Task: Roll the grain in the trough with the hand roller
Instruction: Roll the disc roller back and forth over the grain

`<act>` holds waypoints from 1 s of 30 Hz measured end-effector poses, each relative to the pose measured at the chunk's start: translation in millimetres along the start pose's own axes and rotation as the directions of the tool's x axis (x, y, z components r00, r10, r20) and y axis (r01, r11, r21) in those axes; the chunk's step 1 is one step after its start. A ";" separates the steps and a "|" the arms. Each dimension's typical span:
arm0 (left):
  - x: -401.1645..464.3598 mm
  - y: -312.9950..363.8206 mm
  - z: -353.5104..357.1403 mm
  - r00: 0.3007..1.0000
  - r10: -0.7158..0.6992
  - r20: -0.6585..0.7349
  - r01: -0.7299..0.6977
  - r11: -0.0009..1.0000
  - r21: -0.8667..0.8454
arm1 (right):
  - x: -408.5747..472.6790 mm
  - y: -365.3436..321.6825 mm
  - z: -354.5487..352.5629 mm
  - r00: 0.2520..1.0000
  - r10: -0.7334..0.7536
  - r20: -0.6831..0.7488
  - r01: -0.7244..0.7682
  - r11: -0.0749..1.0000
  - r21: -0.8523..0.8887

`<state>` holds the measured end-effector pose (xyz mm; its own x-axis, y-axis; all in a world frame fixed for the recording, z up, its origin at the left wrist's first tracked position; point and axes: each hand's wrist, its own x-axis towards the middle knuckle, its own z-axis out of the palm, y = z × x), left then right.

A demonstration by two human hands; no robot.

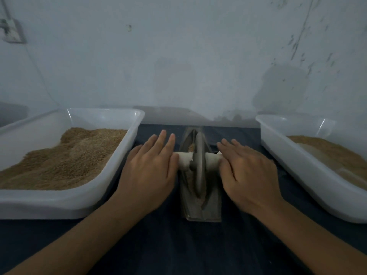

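So, no readable writing anywhere that I can make out. Your left hand (150, 165) lies flat on the left end of the roller (199, 163) handle, fingers straight and close together, pointing away from you. Your right hand (248, 171) does the same on the right end, fingers straight, palm down on the handle. The roller's disc stands upright in the trough (200, 212), about midway along it, with grain (191, 148) showing in the groove both ahead of and behind the disc. Left of the trough sits a white tub (65, 205) of grain, its rim just beside your left hand. Right of the trough is a second tub (297, 155), a bit farther off. The trough sits on a dark cloth (178, 245), with open cloth in front of its near end.
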<state>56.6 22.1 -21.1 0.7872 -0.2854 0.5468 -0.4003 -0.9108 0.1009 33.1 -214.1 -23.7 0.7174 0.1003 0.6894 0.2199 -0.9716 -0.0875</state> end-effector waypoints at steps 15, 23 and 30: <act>85.2 -16.5 43.3 0.985 -0.107 0.135 0.066 0.958 0.279 | 85.1 0.8 44.2 0.996 0.086 0.006 -0.085 0.986 -0.141; 9.7 -1.4 9.1 0.999 -0.027 -0.042 0.027 1.000 0.000 | 8.6 -3.1 4.2 0.999 0.032 -0.010 -0.032 0.999 -0.022; 12.4 2.8 7.9 0.996 -0.014 -0.087 0.012 1.000 -0.028 | 0.6 -1.7 2.9 0.997 0.064 -0.031 -0.066 0.997 -0.050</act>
<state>68.9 13.6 -20.5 0.7493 -0.2453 0.6151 -0.4038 -0.9055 0.1307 35.1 -211.8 -25.2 0.7093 0.0308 0.7043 0.1391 -0.9855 -0.0970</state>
